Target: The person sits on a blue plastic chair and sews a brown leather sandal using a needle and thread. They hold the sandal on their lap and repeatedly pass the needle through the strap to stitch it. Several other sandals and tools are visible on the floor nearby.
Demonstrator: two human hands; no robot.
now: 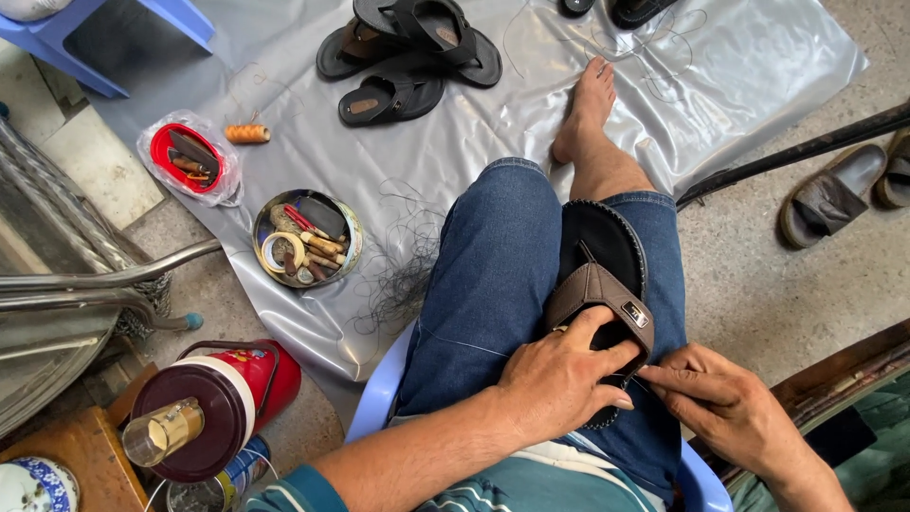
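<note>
Two hands on one sandal [602,275] across lap, long axis pointing away toward foot. Left hand [559,374] clamped over brown strap [597,294], nearer. Right hand [725,398] pinched at sole edge just right; thread or needle too small to tell.

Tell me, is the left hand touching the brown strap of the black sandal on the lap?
Touching. The head view shows the left hand lying on the brown strap of the black sandal, its thumb pressed along the strap's edge with no gap.

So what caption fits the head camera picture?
Both hands, left and right, hold a brown-strapped sandal on the lap.
</note>
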